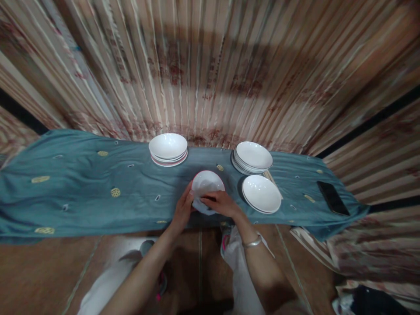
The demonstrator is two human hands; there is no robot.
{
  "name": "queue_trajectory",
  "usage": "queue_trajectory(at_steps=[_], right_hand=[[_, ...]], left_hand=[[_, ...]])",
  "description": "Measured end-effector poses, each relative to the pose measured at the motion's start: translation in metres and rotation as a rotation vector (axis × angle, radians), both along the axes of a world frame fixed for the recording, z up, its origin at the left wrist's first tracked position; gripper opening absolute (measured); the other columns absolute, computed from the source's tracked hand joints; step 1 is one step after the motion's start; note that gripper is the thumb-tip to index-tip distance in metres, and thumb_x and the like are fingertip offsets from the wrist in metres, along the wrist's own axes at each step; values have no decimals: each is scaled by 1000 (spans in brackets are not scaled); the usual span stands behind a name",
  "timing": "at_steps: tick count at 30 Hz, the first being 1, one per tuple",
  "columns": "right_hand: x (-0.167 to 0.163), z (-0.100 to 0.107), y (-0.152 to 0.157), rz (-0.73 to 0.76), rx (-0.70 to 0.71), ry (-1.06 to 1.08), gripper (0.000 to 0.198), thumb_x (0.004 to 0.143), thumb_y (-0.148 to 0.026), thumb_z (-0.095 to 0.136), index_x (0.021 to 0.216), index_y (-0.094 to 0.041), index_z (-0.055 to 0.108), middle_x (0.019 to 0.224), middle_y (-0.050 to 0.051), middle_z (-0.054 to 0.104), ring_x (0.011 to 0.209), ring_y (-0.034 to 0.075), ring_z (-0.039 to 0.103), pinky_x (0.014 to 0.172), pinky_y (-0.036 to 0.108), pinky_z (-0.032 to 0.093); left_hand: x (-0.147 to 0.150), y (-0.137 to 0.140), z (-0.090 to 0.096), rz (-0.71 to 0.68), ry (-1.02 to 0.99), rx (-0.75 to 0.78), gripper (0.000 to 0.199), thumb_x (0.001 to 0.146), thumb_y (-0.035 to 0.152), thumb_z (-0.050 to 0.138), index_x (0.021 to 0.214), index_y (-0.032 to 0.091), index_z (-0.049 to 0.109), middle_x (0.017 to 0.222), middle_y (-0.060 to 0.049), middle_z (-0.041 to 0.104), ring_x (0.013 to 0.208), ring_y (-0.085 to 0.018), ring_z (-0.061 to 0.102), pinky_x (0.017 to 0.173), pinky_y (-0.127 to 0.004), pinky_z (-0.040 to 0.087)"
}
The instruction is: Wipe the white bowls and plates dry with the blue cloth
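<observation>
Bare forearms (144, 267) stretch to a round white red-rimmed bowl (208, 178)

Behind everything hangs a pleated beige-and-brown patterned curtain (197, 78); before it runs a long teal-draped table (85, 192) with yellow pineapple-like motifs. At its back, left of the bowl, stands a stack of round white dishes (168, 146); to the right stands a stack of white dark-rimmed dishes (254, 155), with some shallow white bowls (261, 194) in front. Farther right lies a flat black phone (333, 198); slender pale sticks (273, 179) show partly behind the shallow bowls.

If the left grip loosened under pressure from the right hand (221, 202), the bowl could probably slip over the table's front edge, which is near. A sideways swing of that hand might also knock the shallow bowls beside it.

The red-rimmed bowl sits between the hands. The left hand (183, 204) curls round its left side; the right reaches inside, fingers bunched on a crumpled pale cloth (201, 205). Whether the bowl touches the table, I cannot tell.
</observation>
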State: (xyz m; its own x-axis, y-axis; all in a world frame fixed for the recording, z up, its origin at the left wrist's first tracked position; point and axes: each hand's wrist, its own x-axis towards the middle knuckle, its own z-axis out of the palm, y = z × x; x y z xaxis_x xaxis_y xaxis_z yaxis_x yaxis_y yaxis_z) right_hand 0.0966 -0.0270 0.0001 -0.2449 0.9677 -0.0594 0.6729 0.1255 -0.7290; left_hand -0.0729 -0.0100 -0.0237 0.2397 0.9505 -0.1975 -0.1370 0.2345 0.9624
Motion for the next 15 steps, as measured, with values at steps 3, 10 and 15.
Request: queue_trajectory(at_steps=[3, 10, 15], right_hand=[[-9, -2, 1, -18, 42, 142, 28, 93, -41, 59, 97, -20, 77, 82, 1, 74, 74, 15, 65, 67, 23, 46], [-32, -8, 5, -204, 177, 156, 30, 92, -45, 58, 95, -22, 76, 89, 3, 76, 81, 17, 69, 77, 26, 51], [-41, -13, 14, -367, 247, 190, 28, 92, -44, 59, 101, -23, 73, 99, 5, 76, 93, 20, 71, 88, 30, 53]], left_hand=[[0, 0, 1, -3, -15, 71, 70, 86, 61, 53, 140, 17, 55, 143, -12, 59, 130, -31, 55, 106, -44, 48], [-1, 1, -5, 12, -28, 46, 77, 85, 69, 50, 140, 16, 54, 146, -13, 56, 134, -31, 52, 107, -47, 47], [0, -2, -2, 4, -39, 12, 78, 84, 69, 51, 142, 17, 53, 149, -13, 53, 131, -34, 54, 90, -45, 60]])
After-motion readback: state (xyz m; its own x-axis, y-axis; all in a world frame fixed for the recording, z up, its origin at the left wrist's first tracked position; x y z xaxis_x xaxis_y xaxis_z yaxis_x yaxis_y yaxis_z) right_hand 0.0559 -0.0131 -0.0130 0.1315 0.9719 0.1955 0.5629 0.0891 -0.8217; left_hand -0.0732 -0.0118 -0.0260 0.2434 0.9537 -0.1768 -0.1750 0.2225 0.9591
